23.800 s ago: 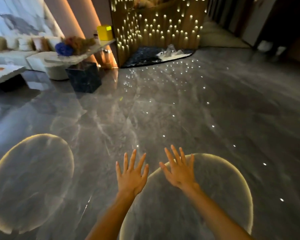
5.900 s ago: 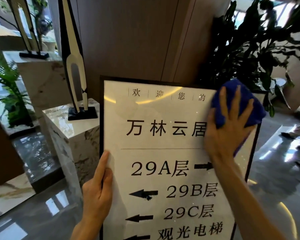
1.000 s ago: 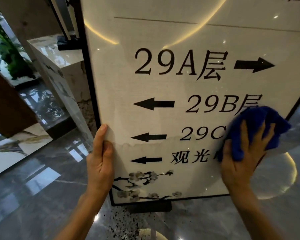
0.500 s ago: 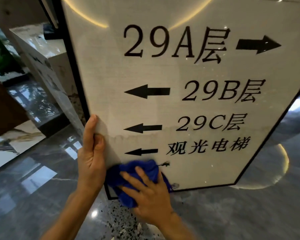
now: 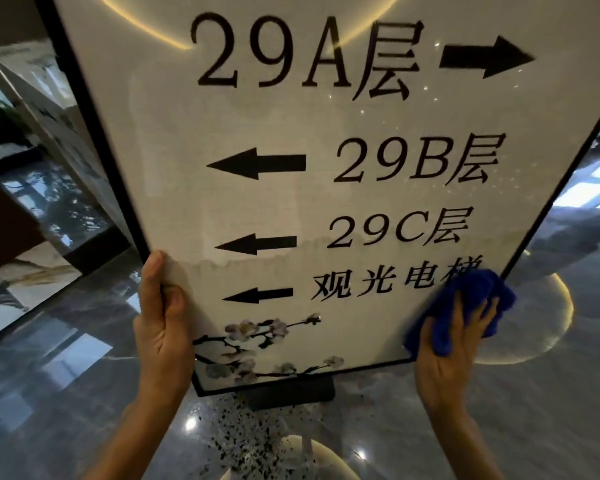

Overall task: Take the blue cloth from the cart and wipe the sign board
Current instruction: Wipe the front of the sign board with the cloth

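Blue cloth (image 5: 465, 306): bunched, pressed flat against the lower right corner of the sign board (image 5: 291, 202), covering the last printed character of the bottom text line.
Right hand (image 5: 447, 355): palm on the cloth, fingers (image 5: 459, 315) spread and extended upward over it; cloth shows above and beside the fingertips.
Left hand (image 5: 161, 327): clamped on the board's lower left edge, thumb (image 5: 153, 271) lying on the face, remaining fingers hidden behind the frame.
Sign board: black-framed, pale face, arrows and floor labels; blossom branch printed between the two hands.
Base (image 5: 291, 393): dark, under the board's bottom edge.
Floor (image 5: 66, 393): glossy grey marble.
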{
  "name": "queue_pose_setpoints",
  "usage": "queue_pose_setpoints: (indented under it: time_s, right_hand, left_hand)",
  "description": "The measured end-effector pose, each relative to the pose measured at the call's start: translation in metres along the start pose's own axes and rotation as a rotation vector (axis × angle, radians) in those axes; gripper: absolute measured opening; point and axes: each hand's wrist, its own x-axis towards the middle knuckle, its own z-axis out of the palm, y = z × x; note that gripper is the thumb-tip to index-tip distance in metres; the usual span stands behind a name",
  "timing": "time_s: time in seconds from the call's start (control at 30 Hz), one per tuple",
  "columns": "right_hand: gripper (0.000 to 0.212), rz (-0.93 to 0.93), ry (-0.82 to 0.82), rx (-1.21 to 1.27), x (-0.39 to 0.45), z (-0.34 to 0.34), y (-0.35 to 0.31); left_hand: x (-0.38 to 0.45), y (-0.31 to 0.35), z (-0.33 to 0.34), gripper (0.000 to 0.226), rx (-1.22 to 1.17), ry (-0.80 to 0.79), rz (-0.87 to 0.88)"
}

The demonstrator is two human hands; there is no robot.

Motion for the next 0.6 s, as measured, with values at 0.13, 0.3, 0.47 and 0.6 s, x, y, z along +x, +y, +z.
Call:
queue_pose_setpoints:
  time_s: [0.13, 0.3, 0.47, 0.6]
  right_hand:
    - [0.062, 0.196, 0.092, 0.160, -0.028, 0.048, -0.038]
    - [0.071, 0.002, 0.006, 0.087, -0.118, 0.107, -0.079]
    - [0.087, -0.327, -0.284, -0.221, -0.184, 0.137, -0.106]
    - [0.078, -0.556, -0.496, -0.333, -0.196, 0.127, -0.104]
  left_hand:
    - [-0.002, -0.004, 0.002, 0.065, -0.021, 0.029, 0.027]
    - [-0.003, -0.008, 0.002, 0.058, -0.075, 0.008, 0.050]
    - [-0.001, -0.004, -0.003, 0.065, -0.074, -0.031, 0.041]
    - [0.001, 0.005, -0.004, 0.061, -0.089, -0.076, -0.079]
